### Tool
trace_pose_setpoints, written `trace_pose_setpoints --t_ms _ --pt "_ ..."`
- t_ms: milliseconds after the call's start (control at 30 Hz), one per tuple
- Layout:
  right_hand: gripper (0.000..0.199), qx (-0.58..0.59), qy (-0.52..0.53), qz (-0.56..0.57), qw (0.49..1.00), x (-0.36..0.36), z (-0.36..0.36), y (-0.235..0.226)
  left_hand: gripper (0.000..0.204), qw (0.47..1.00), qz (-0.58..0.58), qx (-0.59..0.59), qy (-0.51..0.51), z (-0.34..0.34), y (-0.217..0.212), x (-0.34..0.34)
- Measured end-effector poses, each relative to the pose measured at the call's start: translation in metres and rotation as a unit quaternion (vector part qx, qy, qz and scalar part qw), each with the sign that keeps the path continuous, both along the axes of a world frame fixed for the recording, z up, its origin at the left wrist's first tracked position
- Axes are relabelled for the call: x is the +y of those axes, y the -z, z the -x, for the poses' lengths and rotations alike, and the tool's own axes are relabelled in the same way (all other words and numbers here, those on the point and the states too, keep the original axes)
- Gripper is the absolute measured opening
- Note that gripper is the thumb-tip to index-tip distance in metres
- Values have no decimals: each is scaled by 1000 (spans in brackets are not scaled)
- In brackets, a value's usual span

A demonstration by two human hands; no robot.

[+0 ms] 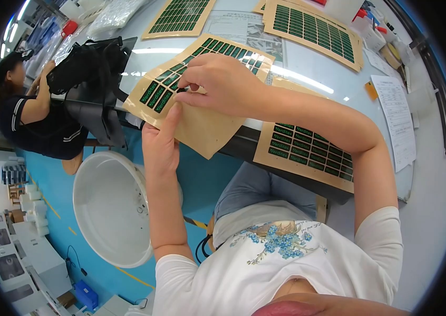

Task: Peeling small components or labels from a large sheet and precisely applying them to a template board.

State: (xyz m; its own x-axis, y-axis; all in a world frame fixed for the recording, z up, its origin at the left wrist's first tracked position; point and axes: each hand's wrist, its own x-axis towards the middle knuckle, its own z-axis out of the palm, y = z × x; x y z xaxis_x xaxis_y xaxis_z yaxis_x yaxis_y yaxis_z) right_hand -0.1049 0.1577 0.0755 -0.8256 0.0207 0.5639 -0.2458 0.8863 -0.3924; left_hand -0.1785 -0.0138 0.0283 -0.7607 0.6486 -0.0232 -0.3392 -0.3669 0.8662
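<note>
The label sheet [210, 131], overhanging the near edge of the worktop [302, 64], is pinched by fingers [172, 121] of the left hand [160, 147]; those of the right hand [225, 84] are nearly closed over the labels [155, 96], any hold unclear; the sheet is best kept taut.

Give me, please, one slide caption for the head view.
Left hand holding a tan sheet of green-and-black labels over the edge of a table, right hand bent over them.

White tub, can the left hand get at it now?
Probably yes: the white tub stands open beside the left forearm, nothing visible between, though the left hand is holding the sticker sheet.
</note>
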Motion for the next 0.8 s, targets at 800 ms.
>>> trace_pose_setpoints --t_ms 800 --pt "12 160 15 -334 929 36 -106 -32 33 972 71 141 172 -57 -35 21"
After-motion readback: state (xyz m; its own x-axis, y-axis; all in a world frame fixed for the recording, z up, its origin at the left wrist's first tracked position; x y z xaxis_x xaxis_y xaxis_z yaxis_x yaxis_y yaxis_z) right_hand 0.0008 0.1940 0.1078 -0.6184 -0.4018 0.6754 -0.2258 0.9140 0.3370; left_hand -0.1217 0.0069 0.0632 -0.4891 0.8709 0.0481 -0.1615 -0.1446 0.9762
